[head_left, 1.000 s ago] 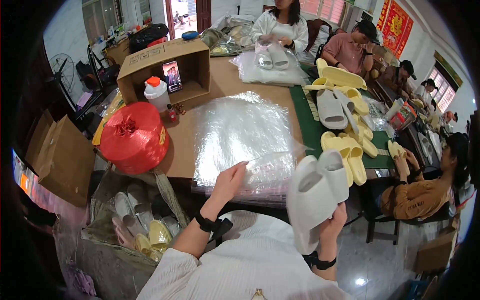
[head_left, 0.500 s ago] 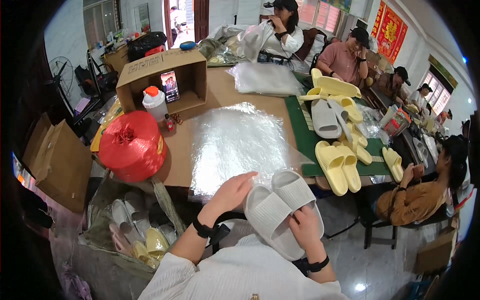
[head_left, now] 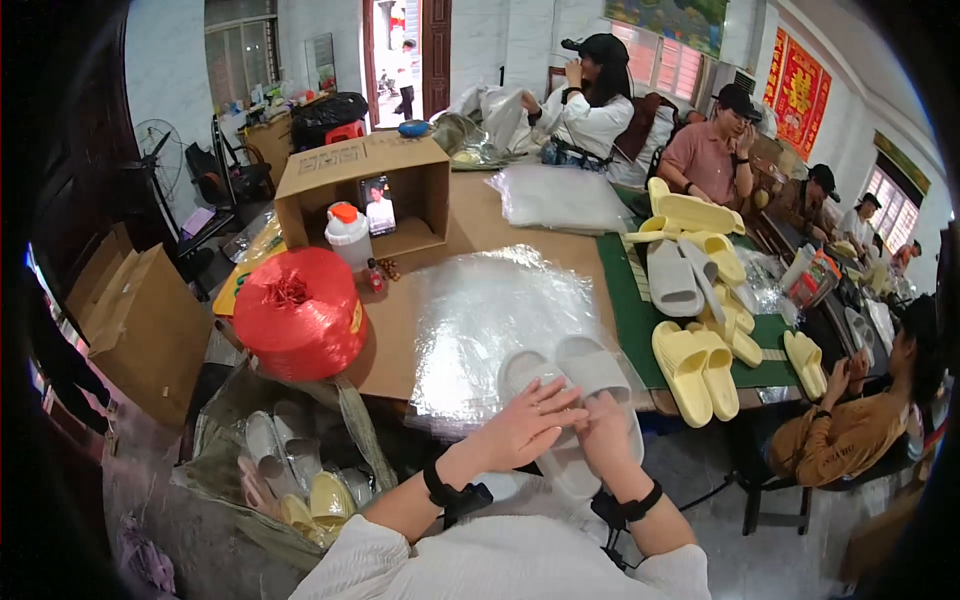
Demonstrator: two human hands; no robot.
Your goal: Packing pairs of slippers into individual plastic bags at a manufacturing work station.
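Note:
A pair of light grey slippers [head_left: 592,368] lies side by side in front of me, toes pointing away, their front ends over the near edge of a stack of clear plastic bags [head_left: 500,300]. My right hand [head_left: 608,440] grips the pair, its fingertips hidden in the gap between the two slippers. Across the left slipper reaches my left hand [head_left: 525,425], fingers stretched out flat, touching near the right hand. Whether any plastic covers the toes is too unclear to tell.
Yellow and grey slippers [head_left: 690,360] lie on a green mat [head_left: 640,370] to the right. At the left stand a red twine roll [head_left: 300,315], a bottle [head_left: 348,240] and a cardboard box [head_left: 365,160] holding a phone. A sack [head_left: 360,430] of bagged slippers sits below. Co-workers sit around.
The grey slippers have moved forward onto the near edge of the plastic bags. My left hand has come from beside them to lie across the left one. The whole view has shifted.

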